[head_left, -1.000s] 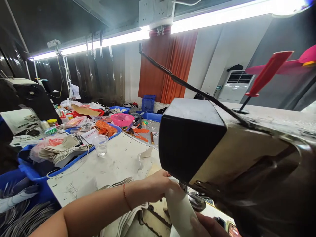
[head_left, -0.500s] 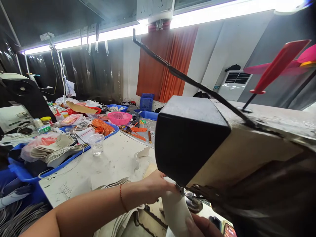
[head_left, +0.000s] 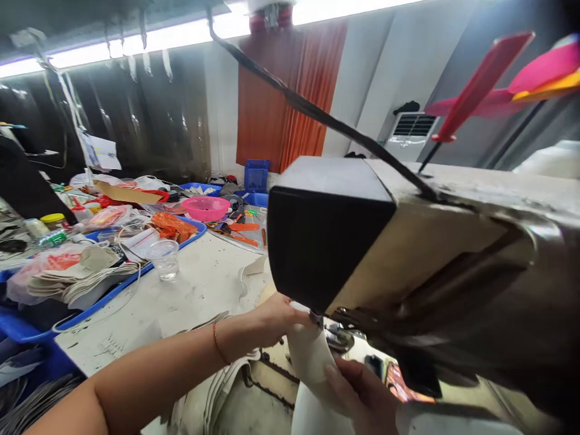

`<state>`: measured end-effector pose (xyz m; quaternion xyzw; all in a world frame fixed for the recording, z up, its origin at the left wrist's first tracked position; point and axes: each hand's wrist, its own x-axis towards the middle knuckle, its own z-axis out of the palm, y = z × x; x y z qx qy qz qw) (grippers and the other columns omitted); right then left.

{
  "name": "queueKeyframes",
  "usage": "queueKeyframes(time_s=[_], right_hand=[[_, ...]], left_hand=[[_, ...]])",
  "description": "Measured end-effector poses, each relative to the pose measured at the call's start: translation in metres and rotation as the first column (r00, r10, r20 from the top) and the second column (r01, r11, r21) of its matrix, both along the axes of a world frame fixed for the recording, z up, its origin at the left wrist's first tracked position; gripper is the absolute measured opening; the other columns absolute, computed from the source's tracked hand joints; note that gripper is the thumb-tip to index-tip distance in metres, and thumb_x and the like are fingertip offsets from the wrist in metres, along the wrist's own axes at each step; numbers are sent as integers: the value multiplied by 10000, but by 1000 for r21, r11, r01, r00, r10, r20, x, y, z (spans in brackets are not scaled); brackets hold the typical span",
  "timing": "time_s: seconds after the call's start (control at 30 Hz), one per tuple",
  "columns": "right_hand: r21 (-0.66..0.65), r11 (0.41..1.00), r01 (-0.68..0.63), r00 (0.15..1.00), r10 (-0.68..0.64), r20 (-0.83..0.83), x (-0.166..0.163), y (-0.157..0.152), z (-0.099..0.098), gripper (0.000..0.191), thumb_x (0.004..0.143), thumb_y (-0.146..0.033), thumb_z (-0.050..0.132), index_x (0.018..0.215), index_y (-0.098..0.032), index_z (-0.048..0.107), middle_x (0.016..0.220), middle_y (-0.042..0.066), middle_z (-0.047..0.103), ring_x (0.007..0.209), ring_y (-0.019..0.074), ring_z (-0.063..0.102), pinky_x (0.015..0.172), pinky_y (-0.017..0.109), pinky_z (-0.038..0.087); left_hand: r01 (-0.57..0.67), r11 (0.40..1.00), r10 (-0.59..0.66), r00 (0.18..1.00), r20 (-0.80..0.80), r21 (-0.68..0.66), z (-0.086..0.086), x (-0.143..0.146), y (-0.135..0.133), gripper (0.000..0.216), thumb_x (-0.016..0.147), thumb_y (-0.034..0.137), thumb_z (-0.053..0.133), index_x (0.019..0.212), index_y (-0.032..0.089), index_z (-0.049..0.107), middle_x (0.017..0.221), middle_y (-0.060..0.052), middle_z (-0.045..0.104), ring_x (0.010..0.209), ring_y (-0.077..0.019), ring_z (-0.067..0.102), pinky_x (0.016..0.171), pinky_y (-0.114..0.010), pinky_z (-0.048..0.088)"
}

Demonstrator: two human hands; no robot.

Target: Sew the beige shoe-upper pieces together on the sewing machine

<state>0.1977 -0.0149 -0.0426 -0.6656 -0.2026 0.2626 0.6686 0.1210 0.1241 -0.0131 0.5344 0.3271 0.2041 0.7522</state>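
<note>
A large sewing machine head [head_left: 362, 241], black-faced and beige-bodied, fills the right of the head view. My left hand [head_left: 272, 317] reaches under its front, fingers closed on the top of a cream piece of material [head_left: 312, 362] at the needle area. My right hand [head_left: 362, 396] grips the same piece lower down, thumb pressed on it. A thin red cord circles my left wrist. More cream cut pieces [head_left: 226, 380] hang over the table edge below my forearm.
The white worktable [head_left: 199, 290] holds a clear plastic cup [head_left: 164, 258], a blue tray [head_left: 104, 290] of stacked cream pieces, a pink bowl [head_left: 206, 207], orange tools and clutter. A red spool pin [head_left: 475, 84] and a black strap [head_left: 317, 115] rise above the machine.
The view has shifted left and down, so more of my right hand shows. Both hands keep hold of the cream piece under the machine head.
</note>
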Motion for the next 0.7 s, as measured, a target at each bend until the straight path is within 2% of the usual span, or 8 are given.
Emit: queueKeyframes(time_s=[0.1, 0.2, 0.33, 0.43, 0.53, 0.7], right_hand=[[-2, 1000, 8, 1000, -8, 19, -2, 3, 2, 242, 562, -438, 722, 648, -213, 697, 586, 0, 647, 546, 137, 536, 517, 237, 425], [-26, 1000, -5, 997, 8, 81, -4, 4, -1, 303, 632, -480, 674, 732, -195, 697, 658, 25, 675, 596, 165, 564, 568, 274, 448], [-119, 993, 0, 964, 31, 263, 6, -4, 0, 312, 665, -512, 645, 756, -220, 705, 736, 35, 673, 756, 223, 586, 779, 354, 446], [-201, 980, -6, 901, 92, 424, 21, -16, 7, 216, 610, -481, 662, 610, -267, 692, 733, 30, 670, 817, 265, 579, 892, 409, 376], [-231, 971, -56, 842, 170, 512, 28, -26, 15, 190, 615, -478, 626, 557, -302, 665, 673, 7, 663, 743, 254, 581, 835, 394, 402], [-224, 974, 4, 794, 134, 593, 20, -30, 17, 192, 707, -431, 561, 610, -316, 679, 649, 1, 688, 639, 229, 612, 713, 350, 456]], left_hand=[[-38, 998, 39, 999, 8, -45, 4, 5, 1, 243, 447, 128, 691, 681, 107, 630, 688, -18, 616, 642, -144, 551, 608, -256, 431], [-58, 997, 60, 997, 50, -42, 6, 5, 1, 290, 434, 92, 679, 722, 109, 645, 741, -26, 638, 656, -145, 561, 604, -251, 438], [1, 999, 1, 999, 43, -42, 3, -10, -11, 283, 575, 229, 711, 831, 119, 667, 801, -46, 661, 704, -150, 585, 631, -254, 451], [-10, 998, 14, 999, 51, -69, -2, -24, -30, 380, 584, 322, 761, 895, 126, 665, 841, -58, 672, 736, -153, 597, 652, -246, 447], [-24, 992, 43, 989, 144, -126, -5, -30, -50, 482, 501, 287, 815, 924, 120, 653, 862, -74, 677, 735, -164, 602, 635, -242, 435], [-56, 971, 106, 973, 207, -232, -6, -25, -65, 486, 455, 202, 810, 900, 116, 635, 844, -76, 671, 743, -170, 604, 651, -253, 439]])
